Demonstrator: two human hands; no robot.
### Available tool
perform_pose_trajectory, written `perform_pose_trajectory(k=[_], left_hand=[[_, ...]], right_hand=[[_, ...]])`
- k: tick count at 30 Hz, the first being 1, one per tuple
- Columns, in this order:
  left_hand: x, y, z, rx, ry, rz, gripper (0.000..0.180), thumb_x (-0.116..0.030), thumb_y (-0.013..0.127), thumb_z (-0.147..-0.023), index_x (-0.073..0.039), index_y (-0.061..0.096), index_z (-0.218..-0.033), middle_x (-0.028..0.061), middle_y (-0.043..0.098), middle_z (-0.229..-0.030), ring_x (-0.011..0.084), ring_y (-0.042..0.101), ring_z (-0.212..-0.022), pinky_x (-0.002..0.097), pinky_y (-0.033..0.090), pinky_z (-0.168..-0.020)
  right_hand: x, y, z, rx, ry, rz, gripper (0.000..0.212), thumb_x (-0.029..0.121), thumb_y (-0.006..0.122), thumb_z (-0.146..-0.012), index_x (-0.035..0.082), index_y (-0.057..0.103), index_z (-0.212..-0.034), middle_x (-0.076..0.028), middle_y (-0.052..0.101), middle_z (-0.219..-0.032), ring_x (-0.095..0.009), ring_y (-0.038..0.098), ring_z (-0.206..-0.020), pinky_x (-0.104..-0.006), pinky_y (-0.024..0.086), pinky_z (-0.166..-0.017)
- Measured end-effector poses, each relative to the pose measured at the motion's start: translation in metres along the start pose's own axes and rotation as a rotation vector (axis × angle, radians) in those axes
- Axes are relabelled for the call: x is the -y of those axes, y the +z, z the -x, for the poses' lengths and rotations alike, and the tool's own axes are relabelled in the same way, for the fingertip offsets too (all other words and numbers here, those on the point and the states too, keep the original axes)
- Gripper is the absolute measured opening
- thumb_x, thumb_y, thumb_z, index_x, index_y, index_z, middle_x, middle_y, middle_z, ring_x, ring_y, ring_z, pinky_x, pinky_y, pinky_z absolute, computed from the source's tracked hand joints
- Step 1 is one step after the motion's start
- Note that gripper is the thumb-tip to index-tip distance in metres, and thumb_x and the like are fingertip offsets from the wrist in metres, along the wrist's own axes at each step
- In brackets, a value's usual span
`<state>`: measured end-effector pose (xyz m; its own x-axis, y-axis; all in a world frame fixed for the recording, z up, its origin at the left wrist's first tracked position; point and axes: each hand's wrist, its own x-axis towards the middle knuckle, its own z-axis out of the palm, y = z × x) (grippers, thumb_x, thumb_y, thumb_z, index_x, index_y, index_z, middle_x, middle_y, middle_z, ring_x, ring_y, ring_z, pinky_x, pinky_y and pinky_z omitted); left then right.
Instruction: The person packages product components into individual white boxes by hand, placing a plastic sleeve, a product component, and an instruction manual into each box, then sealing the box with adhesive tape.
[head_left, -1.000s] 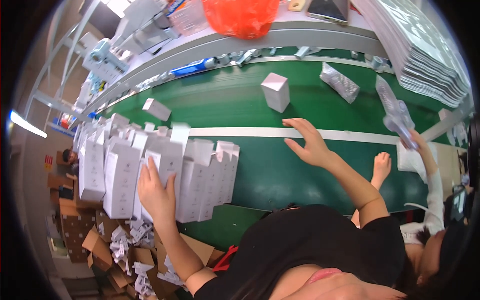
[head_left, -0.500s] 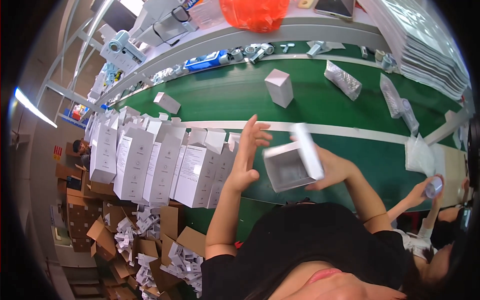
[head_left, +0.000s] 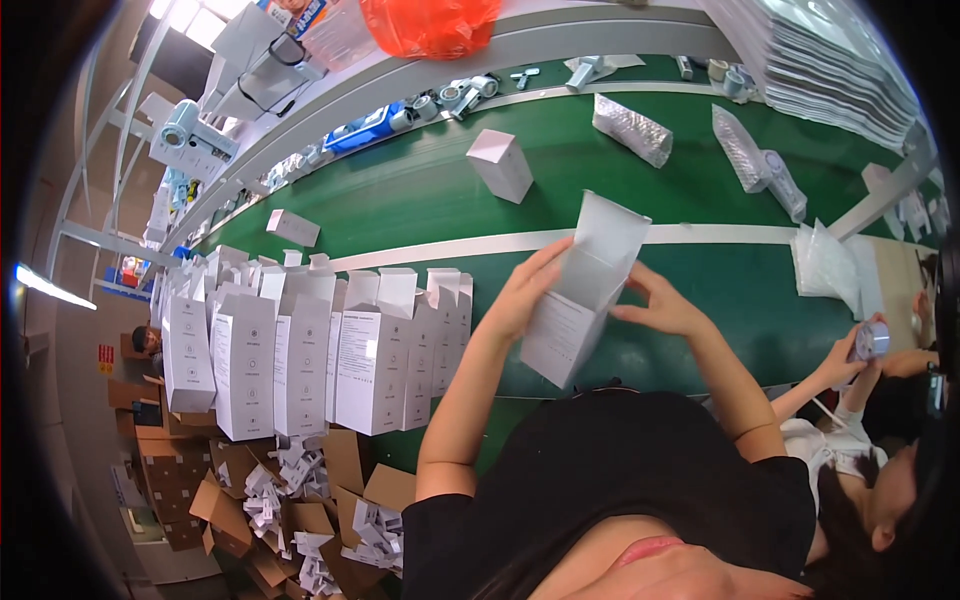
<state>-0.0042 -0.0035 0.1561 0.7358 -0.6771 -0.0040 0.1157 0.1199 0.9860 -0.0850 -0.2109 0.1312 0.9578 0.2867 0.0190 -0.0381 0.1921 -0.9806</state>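
A white carton (head_left: 562, 345) with an upright open flap (head_left: 608, 238) is tilted in front of me, its printed side toward me. My left hand (head_left: 530, 292) is closed on the carton's left edge, fingers reaching behind the flap. Beside the carton's right edge is my right hand (head_left: 662, 304), its thumb and fingers apart; whether a fingertip touches the cardboard is hard to tell. Left of my hands, several similar white cartons (head_left: 370, 365) stand in rows with their top flaps raised.
On the green bench lie a closed white box (head_left: 500, 166), another small box (head_left: 293, 228) and bubble-wrapped items (head_left: 633, 130). A white rail (head_left: 700, 234) crosses the bench. Open brown cartons (head_left: 225, 515) sit lower left. At right a co-worker's hand (head_left: 838, 362) holds a shiny roll.
The white carton has turned, its opening no longer facing me and its flap now upright. My left hand has taken hold of it; my right hand has loosened. The view has shifted right.
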Motion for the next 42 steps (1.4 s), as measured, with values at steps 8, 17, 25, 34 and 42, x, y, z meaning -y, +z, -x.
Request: perform_pose_trajectory(k=[8, 17, 25, 34, 42], left_hand=[[-0.025, 0.021, -0.031, 0.051, -0.078, -1.289, 0.054, -0.043, 0.046, -0.085, -0.002, 0.050, -0.120, 0.0168, 0.060, -0.098, 0.0296, 0.058, -0.085, 0.0392, 0.041, -0.079], [-0.022, 0.071, -0.045, 0.306, 0.289, -2.088, 0.057, -0.048, 0.041, -0.085, 0.000, 0.054, -0.113, 0.0145, 0.063, -0.075, 0.0269, 0.058, -0.062, 0.0386, 0.043, -0.062], [-0.021, 0.046, -0.076, 0.369, 0.069, -2.049, 0.053, -0.050, 0.040, -0.085, -0.001, 0.060, -0.095, 0.0132, 0.061, -0.064, 0.0257, 0.057, -0.055, 0.0358, 0.043, -0.055], [-0.014, -0.062, -0.074, -0.397, 0.003, -0.913, 0.039, -0.030, 0.039, -0.090, 0.004, 0.058, -0.091, 0.0187, 0.061, -0.072, 0.0316, 0.057, -0.064, 0.0367, 0.043, -0.060], [0.077, -0.067, -0.032, -0.706, 0.090, -0.177, 0.051, -0.033, 0.027, -0.095, 0.009, 0.052, -0.110, 0.0179, 0.059, -0.104, 0.0237, 0.053, -0.089, 0.0318, 0.039, -0.080]], right_hand=[[-0.002, 0.008, -0.012, -0.373, -0.073, -0.251, 0.031, 0.007, 0.049, -0.081, 0.000, 0.052, -0.111, -0.012, 0.058, -0.102, -0.021, 0.057, -0.089, -0.0285, 0.045, -0.080], [-0.063, 0.030, -0.031, -0.525, 0.173, -0.928, 0.030, 0.013, 0.046, -0.084, 0.001, 0.053, -0.110, -0.012, 0.058, -0.104, -0.018, 0.056, -0.092, -0.0280, 0.046, -0.075], [-0.063, 0.026, -0.056, -0.541, 0.202, -0.767, 0.030, 0.018, 0.052, -0.083, 0.001, 0.055, -0.108, -0.012, 0.059, -0.099, -0.015, 0.057, -0.090, -0.0240, 0.046, -0.072], [-0.091, -0.130, -0.101, -0.526, 0.076, -0.549, 0.024, 0.012, 0.055, -0.083, -0.002, 0.054, -0.102, -0.014, 0.061, -0.083, -0.017, 0.058, -0.063, -0.0230, 0.045, -0.050], [-0.123, -0.304, -0.295, -0.855, 0.174, 1.145, 0.056, 0.045, 0.048, -0.081, 0.012, 0.047, -0.126, -0.008, 0.050, -0.125, -0.035, 0.053, -0.105, -0.0453, 0.043, -0.086]])
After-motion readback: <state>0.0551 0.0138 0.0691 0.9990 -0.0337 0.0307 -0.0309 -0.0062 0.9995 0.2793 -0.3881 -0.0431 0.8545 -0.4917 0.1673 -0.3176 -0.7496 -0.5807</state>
